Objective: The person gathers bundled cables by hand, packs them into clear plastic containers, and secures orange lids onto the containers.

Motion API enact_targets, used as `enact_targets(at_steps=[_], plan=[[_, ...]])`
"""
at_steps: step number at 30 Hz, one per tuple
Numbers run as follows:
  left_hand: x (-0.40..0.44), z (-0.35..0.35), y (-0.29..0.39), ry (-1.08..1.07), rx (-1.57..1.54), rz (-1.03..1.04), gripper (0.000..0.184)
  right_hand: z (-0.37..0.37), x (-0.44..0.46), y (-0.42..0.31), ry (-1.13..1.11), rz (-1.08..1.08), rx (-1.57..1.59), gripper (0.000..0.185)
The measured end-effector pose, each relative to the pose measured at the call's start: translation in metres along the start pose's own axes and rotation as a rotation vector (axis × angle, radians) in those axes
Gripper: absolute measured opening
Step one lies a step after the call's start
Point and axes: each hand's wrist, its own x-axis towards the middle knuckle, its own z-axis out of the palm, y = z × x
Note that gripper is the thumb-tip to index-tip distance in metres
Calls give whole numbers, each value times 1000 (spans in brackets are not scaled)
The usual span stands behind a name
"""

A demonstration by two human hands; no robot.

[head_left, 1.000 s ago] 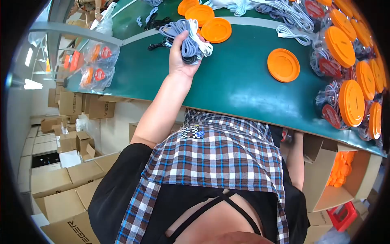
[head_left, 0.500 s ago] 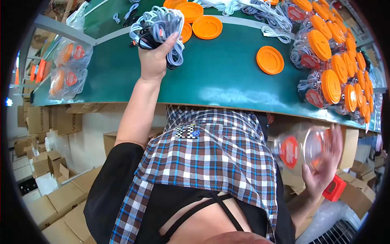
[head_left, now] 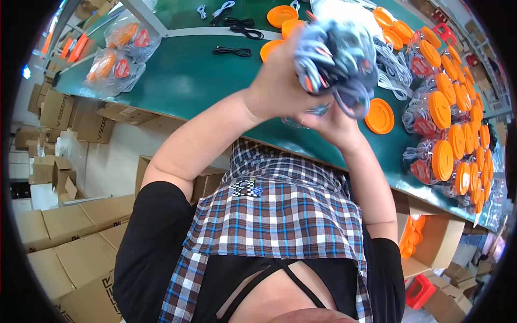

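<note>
My left hand [head_left: 283,81] is wrapped round a thick bundle of grey, white and black cables [head_left: 336,62], raised over the green table and blurred by motion. Just below the bundle is my right hand [head_left: 336,125], its fingers partly hidden behind the cables. Between the hands a small part of a clear plastic jar [head_left: 295,123] shows, close to my right fingers; the rest is hidden. An orange lid [head_left: 379,116] lies flat on the table [head_left: 188,70] right of my hands.
Cable-filled jars with orange lids [head_left: 440,110] crowd the right side. Loose black cables [head_left: 232,51] lie at the back left, near bagged jars [head_left: 116,67]. Grey cables [head_left: 393,64] lie beyond my hands. Cardboard boxes [head_left: 70,226] stand at the lower left.
My left hand has moved right with the cables. My right hand has come up from below the table edge to beside the bundle, bringing the clear jar. The whole view has shifted.
</note>
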Motion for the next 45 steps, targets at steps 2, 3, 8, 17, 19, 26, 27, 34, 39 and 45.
enact_targets(at_steps=[2,3,8,17,19,26,27,34,39,45], plan=[[-5,8,0,-26,43,-36,66,-2,-1,-3,-19,55,51,97],[-8,13,0,-57,80,-73,67,-2,-2,-9,-10,104,116,93],[-7,14,3,-92,0,-261,67,1,3,-18,96,171,230,81],[10,6,-6,-133,73,-297,64,4,12,-23,301,62,299,68],[1,9,-7,-178,254,-233,63,7,9,-21,248,120,424,68],[-10,11,5,-194,213,-177,62,-3,7,-17,-15,304,563,66],[-7,11,4,-205,202,-233,63,-3,9,-18,19,289,558,66],[-11,10,-5,-200,491,-170,71,-9,12,-19,91,294,579,71],[-28,8,-14,-128,284,-312,76,-31,38,-44,265,130,912,81],[-21,0,14,-230,259,-664,82,-54,81,-53,-31,-54,54,64]])
